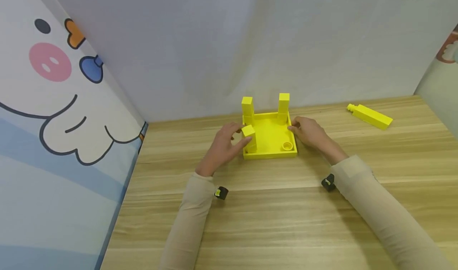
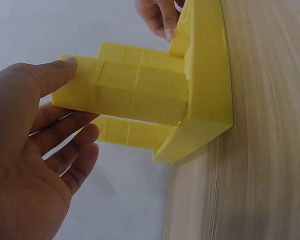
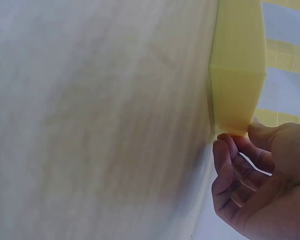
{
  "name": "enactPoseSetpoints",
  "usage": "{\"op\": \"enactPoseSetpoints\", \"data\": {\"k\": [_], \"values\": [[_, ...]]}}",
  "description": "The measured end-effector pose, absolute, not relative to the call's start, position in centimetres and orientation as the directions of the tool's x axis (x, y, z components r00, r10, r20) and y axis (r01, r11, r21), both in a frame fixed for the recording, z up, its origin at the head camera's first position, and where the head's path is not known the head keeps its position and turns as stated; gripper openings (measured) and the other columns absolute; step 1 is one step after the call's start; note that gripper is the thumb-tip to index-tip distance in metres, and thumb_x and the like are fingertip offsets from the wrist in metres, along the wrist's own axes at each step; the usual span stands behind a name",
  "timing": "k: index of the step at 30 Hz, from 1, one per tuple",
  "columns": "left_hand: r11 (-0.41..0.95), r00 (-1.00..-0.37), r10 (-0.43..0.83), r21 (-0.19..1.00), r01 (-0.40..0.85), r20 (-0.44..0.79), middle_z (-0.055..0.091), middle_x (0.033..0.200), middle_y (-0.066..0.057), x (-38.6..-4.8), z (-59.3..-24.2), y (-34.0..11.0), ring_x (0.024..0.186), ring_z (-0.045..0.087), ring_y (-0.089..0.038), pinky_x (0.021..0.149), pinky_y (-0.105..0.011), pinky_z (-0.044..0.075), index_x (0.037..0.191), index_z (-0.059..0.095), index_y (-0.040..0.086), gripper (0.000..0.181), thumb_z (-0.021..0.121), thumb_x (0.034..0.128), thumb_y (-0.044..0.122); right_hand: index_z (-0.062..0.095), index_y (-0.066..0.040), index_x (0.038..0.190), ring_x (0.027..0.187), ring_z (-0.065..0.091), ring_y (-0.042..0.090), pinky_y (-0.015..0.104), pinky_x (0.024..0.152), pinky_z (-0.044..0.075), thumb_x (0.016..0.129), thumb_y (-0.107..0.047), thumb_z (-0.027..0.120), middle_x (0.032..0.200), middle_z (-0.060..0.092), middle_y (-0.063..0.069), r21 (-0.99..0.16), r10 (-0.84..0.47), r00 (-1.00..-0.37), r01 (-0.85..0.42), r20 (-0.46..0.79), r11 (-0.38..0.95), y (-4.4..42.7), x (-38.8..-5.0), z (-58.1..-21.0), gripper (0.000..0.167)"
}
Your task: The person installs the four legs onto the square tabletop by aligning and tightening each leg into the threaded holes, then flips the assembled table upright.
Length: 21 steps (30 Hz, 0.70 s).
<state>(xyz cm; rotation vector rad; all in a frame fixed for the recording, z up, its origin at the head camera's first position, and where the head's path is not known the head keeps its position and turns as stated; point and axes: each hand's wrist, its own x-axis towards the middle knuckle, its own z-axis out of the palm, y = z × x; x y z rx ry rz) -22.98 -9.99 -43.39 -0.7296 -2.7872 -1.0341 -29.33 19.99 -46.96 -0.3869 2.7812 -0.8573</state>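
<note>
A shallow yellow square tray-like base [image 1: 270, 156] lies on the table with its raised rim upward. Square yellow legs stand upright at three of its corners: a far left leg [image 1: 247, 109], a far right leg [image 1: 284, 106] and a near left leg [image 1: 249, 140]. My left hand [image 1: 223, 144] pinches the top of the near left leg between thumb and fingers; faint numbers show on that leg in the left wrist view. At the right rim my right hand [image 1: 311, 133] grips the base, thumb on the edge. A round socket [image 1: 287, 146] shows in the near right corner.
A loose yellow leg [image 1: 372, 117] with a threaded end lies on the wood-grain table [image 1: 272, 222] to the right. Behind stands a pale wall [image 1: 200, 55]. A cartoon-printed panel [image 1: 53, 142] borders the left side.
</note>
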Motion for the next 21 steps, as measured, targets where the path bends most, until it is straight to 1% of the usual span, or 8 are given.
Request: {"op": "enactPoseSetpoints", "data": {"k": [4,6,8,10,12,16,18,21], "values": [[0.676,-0.903,0.379,0.606,0.419,0.202,0.065,0.121,-0.013,-22.8,-43.2,-9.8,0.113,0.06,-0.033,0.092,-0.045,0.054,0.133,0.062,0.004,0.044,0.067,0.0998,0.034,0.06,0.004,0.121,0.117,0.062,0.043,0.057,0.099,0.05,0.108,-0.025,0.05,0.128,0.066,0.028,-0.573,-0.309,-0.944,-0.192,-0.113,0.796,20.1,-29.4,-46.9,0.033],[0.697,-0.92,0.344,0.606,0.384,0.187,0.065,0.123,-0.013,-22.6,-43.0,-9.5,0.116,0.059,-0.031,0.097,-0.045,0.053,0.134,0.062,0.005,0.048,0.067,0.0988,0.037,0.06,0.004,0.121,0.117,0.062,0.044,0.058,0.099,0.05,0.108,-0.025,0.05,0.128,0.066,0.028,-0.574,-0.309,-0.944,-0.192,-0.113,0.796,20.0,-29.4,-46.9,0.033],[0.734,-0.935,0.299,0.581,0.353,0.191,0.065,0.124,-0.012,-22.2,-42.8,-9.2,0.117,0.058,-0.03,0.101,-0.045,0.051,0.132,0.062,0.006,0.051,0.068,0.0973,0.042,0.06,0.004,0.121,0.116,0.063,0.043,0.057,0.098,0.05,0.108,-0.024,0.05,0.128,0.066,0.028,-0.575,-0.307,-0.944,-0.189,-0.116,0.796,20.0,-29.3,-46.9,0.033],[0.783,-0.938,0.253,0.518,0.343,0.238,0.066,0.121,-0.011,-21.7,-42.6,-8.7,0.114,0.06,-0.028,0.102,-0.044,0.051,0.127,0.064,0.005,0.053,0.069,0.0952,0.048,0.06,0.004,0.121,0.115,0.063,0.042,0.057,0.098,0.05,0.108,-0.024,0.05,0.128,0.066,0.028,-0.575,-0.305,-0.945,-0.185,-0.118,0.797,20.0,-29.4,-47.0,0.033],[0.832,-0.926,0.206,0.441,0.336,0.317,0.068,0.114,-0.011,-21.3,-42.5,-8.2,0.108,0.062,-0.028,0.097,-0.043,0.053,0.118,0.066,0.004,0.053,0.07,0.0928,0.051,0.06,0.005,0.122,0.114,0.063,0.041,0.056,0.098,0.05,0.108,-0.024,0.049,0.128,0.066,0.028,-0.575,-0.301,-0.946,-0.18,-0.122,0.798,20.0,-29.3,-47.0,0.033],[0.903,-0.869,0.137,0.3,0.307,0.475,0.067,0.092,-0.009,-20.5,-42.2,-7.1,0.086,0.063,-0.026,0.08,-0.038,0.055,0.096,0.067,0.004,0.054,0.073,0.0877,0.057,0.06,0.004,0.123,0.114,0.062,0.04,0.056,0.098,0.05,0.109,-0.025,0.049,0.128,0.066,0.028,-0.573,-0.298,-0.945,-0.173,-0.132,0.801,19.9,-29.4,-47.0,0.034],[0.923,-0.851,0.12,0.259,0.286,0.511,0.065,0.085,-0.008,-20.3,-42.2,-6.5,0.08,0.061,-0.025,0.073,-0.036,0.054,0.088,0.065,0.004,0.054,0.074,0.0867,0.058,0.06,0.005,0.123,0.113,0.062,0.04,0.056,0.098,0.05,0.109,-0.025,0.049,0.128,0.066,0.028,-0.572,-0.3,-0.945,-0.177,-0.128,0.801,19.9,-29.3,-46.9,0.034],[0.943,-0.843,0.103,0.217,0.251,0.528,0.065,0.08,-0.007,-20.0,-42.3,-6.0,0.076,0.061,-0.024,0.069,-0.034,0.053,0.084,0.066,0.005,0.053,0.073,0.0877,0.058,0.06,0.004,0.122,0.112,0.063,0.04,0.056,0.097,0.05,0.108,-0.024,0.049,0.127,0.066,0.028,-0.573,-0.304,-0.945,-0.182,-0.122,0.799,19.8,-29.2,-46.9,0.034]]}}
